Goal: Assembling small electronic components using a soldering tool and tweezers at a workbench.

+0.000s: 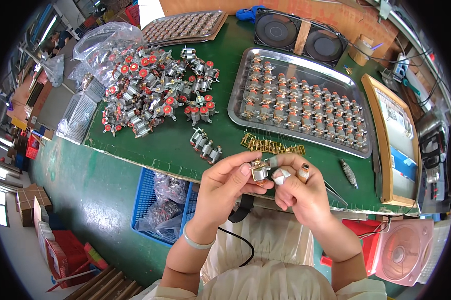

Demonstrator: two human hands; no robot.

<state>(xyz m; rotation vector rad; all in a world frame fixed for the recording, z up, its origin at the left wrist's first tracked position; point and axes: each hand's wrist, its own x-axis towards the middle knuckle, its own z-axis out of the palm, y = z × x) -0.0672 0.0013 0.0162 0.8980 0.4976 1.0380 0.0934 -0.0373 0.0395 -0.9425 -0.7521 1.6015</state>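
Note:
My left hand pinches a small metal motor-like part with a brass-coloured frame and an orange-red end. My right hand is close beside it, fingers curled round a thin tool with a rounded, brown-ended handle; the rest of the tool is hidden. White wrap covers the right thumb tip and a greyish wrap the index fingertip, which comes up to the part. Just beyond my hands lies a row of brass-coloured frames with fine wires. To their left is a short row of similar metal parts.
A large heap of red-capped parts covers the green table's left side. A metal tray holds rows of parts; another tray stands behind. Tweezers and a wrapped tool lie right, near a wooden frame. Below is a blue crate.

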